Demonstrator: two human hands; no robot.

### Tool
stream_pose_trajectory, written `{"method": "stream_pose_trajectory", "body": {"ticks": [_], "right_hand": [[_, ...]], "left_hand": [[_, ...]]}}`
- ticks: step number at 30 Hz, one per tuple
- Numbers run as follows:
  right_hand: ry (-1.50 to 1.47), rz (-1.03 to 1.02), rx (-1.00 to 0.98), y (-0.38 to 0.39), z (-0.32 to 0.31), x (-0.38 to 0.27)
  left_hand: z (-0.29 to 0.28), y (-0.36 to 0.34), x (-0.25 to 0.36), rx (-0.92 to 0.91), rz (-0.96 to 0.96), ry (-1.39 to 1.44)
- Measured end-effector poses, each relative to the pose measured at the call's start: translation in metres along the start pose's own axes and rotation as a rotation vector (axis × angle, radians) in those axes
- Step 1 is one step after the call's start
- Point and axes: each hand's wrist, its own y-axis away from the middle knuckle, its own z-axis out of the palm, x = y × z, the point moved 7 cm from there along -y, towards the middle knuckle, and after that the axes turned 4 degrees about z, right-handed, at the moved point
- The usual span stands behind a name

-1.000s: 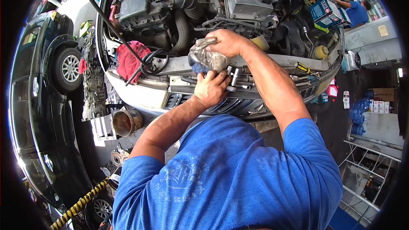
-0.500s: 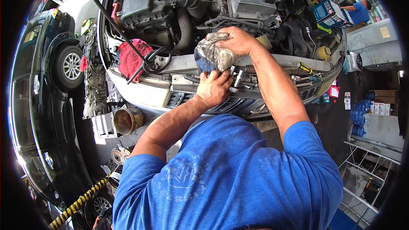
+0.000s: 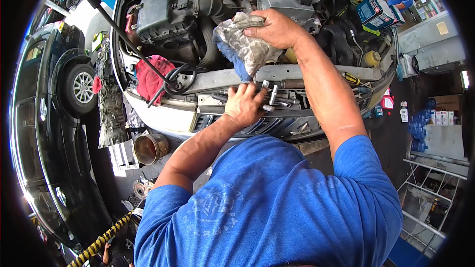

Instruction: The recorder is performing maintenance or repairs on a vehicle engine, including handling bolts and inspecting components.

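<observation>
Your right hand [image 3: 278, 30], its grip clamped on the stained rag [image 3: 243, 39], now lifts it higher toward the engine [image 3: 286, 6], above your left hand [image 3: 241, 106], whose grip I can't tell, beside metal tools [image 3: 273, 95].

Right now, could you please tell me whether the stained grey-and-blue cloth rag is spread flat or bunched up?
Bunched up: the stained grey-and-blue cloth rag shows crumpled folds, gripped by the right hand.

Teal box [image 3: 367, 14]: white lettering [image 3: 374, 5] | blue shirt [image 3: 269, 207]: faded round emblem [image 3: 215, 208] with letters
</observation>
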Motion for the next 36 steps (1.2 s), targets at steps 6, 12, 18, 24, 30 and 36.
{"method": "stream_pose_trajectory", "body": {"ticks": [6,12,18,24,30,36], "right_hand": [[-0.221,0.035,0.164,0.034,-0.010,0.014],[-0.235,0.058,0.266,0.073,-0.025,0.033],[-0.296,0.016,0.392,0.100,-0.040,0.048],[-0.815,-0.015,0.448,0.134,-0.056,0.062],[-0.963,-0.016,0.389,0.150,-0.017,0.029],[-1.610,0.110,0.240,0.156,0.062,0.027]], "left_hand": [[-0.009,-0.008,-0.012,-0.170,-0.136,-0.032],[-0.009,0.000,-0.016,-0.143,-0.192,0.002],[-0.011,0.005,-0.028,-0.102,-0.195,-0.038],[-0.057,0.023,-0.043,0.271,-0.140,0.134],[-0.099,-0.035,-0.010,0.446,0.031,1.034],[-0.031,-0.079,0.024,-0.080,0.160,1.867]]}}
